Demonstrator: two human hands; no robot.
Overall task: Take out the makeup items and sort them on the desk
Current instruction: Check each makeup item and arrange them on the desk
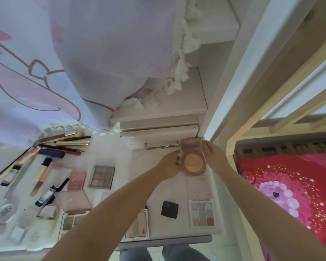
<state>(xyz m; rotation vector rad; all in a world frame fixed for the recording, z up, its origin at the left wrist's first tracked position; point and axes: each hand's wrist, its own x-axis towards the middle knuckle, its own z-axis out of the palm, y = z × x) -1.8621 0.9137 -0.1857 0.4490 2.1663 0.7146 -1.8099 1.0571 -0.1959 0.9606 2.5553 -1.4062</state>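
Note:
An open round pink compact [193, 161] with a peach powder pan lies at the desk's far right, its lid raised toward the wall. My left hand [169, 162] holds its left rim and my right hand [214, 156] holds its right side near the lid. Nearer me lie a pale nine-pan palette [201, 213], a black square compact [169, 209] and a white palette [137, 223] partly under my left arm. Further left sit a brown eyeshadow palette [102, 177], a pink blush [77, 180] and a pink case [72, 201].
Pencils, brushes and tubes [62, 146] lie in a row at the desk's far left. A printed curtain [64, 63] hangs over the back. White stepped shelves [158, 117] stand behind the compact. A red bedspread [290, 194] lies to the right.

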